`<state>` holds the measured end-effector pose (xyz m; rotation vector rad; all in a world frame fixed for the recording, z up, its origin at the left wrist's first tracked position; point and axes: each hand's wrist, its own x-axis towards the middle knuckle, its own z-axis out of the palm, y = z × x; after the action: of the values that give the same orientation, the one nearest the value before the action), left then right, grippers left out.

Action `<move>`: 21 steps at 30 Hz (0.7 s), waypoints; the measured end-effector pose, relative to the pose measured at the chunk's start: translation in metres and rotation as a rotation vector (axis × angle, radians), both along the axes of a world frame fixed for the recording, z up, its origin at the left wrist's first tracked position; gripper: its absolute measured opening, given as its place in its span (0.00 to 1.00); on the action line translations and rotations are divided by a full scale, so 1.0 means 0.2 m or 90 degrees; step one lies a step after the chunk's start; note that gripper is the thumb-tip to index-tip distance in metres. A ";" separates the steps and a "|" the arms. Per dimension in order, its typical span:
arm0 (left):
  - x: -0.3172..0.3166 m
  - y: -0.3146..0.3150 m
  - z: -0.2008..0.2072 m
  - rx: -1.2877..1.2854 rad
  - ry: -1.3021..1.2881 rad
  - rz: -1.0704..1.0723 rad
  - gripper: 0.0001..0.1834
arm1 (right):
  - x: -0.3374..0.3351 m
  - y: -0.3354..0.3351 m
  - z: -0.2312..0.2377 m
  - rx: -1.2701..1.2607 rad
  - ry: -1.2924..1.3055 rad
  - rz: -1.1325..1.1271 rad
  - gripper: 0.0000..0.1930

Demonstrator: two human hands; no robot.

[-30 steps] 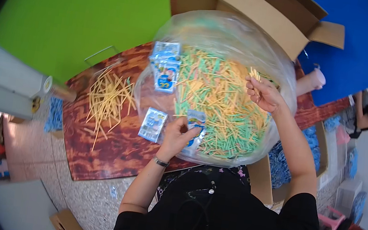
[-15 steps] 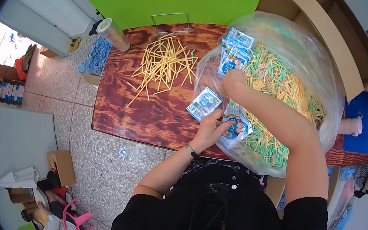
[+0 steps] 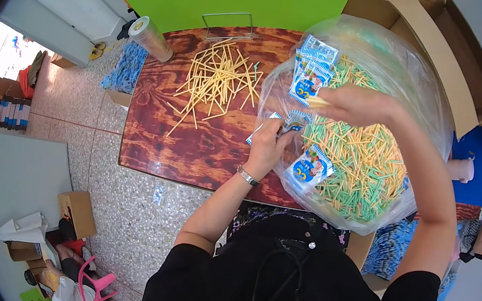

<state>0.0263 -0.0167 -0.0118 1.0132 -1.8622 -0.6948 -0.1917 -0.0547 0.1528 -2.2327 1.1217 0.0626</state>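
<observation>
My left hand [image 3: 265,146] is closed on a small blue-and-white packet [image 3: 299,122] at the near left edge of a big clear plastic bag [image 3: 361,31]. My right hand [image 3: 361,106], to its right, pinches a few pale yellow sticks [image 3: 318,101] just above the packet's upper end. The bag is heaped with thin yellow, green and pink sticks [image 3: 366,159]. Several packets [image 3: 314,68] are stacked on its far left side, and another packet [image 3: 310,168] lies on the sticks near me. Part of a further packet [image 3: 253,135] shows beside my left fingers.
A loose pile of yellow sticks [image 3: 217,79] lies on the red-brown wooden table [image 3: 157,132]. Behind it stand a wire stand [image 3: 228,25] and a clear cylindrical container [image 3: 152,38]. An open cardboard box [image 3: 438,61] is at the far right. Another person [image 3: 72,278] sits at lower left.
My right hand has left the packet stack, moved right and now holds yellow sticks. My left hand has moved up from the table edge and now grips a packet beside the bag.
</observation>
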 end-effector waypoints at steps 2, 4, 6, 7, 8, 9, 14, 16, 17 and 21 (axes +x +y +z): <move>-0.01 0.00 0.02 -0.001 -0.021 0.012 0.12 | 0.03 0.01 0.00 0.008 0.040 0.012 0.17; -0.02 0.00 0.03 -0.017 -0.025 0.007 0.13 | 0.04 0.02 0.00 0.005 0.080 0.037 0.18; -0.03 -0.01 0.04 -0.030 -0.028 0.005 0.13 | 0.04 0.02 -0.01 -0.007 0.116 0.033 0.18; -0.04 -0.01 0.05 -0.075 -0.020 0.004 0.13 | 0.04 0.02 0.00 -0.018 0.151 0.030 0.18; -0.04 -0.01 0.05 -0.119 -0.013 0.004 0.13 | 0.05 0.02 0.00 -0.019 0.150 0.031 0.18; -0.04 -0.01 0.05 -0.120 -0.014 0.004 0.13 | 0.06 0.02 0.00 -0.014 0.182 0.044 0.17; -0.06 -0.02 0.06 -0.169 -0.029 -0.006 0.13 | 0.10 0.01 0.01 -0.011 0.269 0.031 0.16; -0.07 -0.03 0.06 -0.165 -0.028 -0.014 0.14 | 0.17 0.02 0.08 0.024 0.358 0.023 0.15; -0.07 -0.03 0.06 -0.160 -0.027 -0.021 0.16 | 0.17 0.03 0.08 0.022 0.358 0.023 0.15; -0.09 -0.07 0.08 -0.097 0.022 -0.051 0.16 | 0.10 0.04 0.08 -0.124 0.168 0.013 0.23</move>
<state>0.0088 -0.0309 0.0043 0.8273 -1.9031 -0.6035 -0.1722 -0.0467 0.1694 -2.4626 1.2921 0.2749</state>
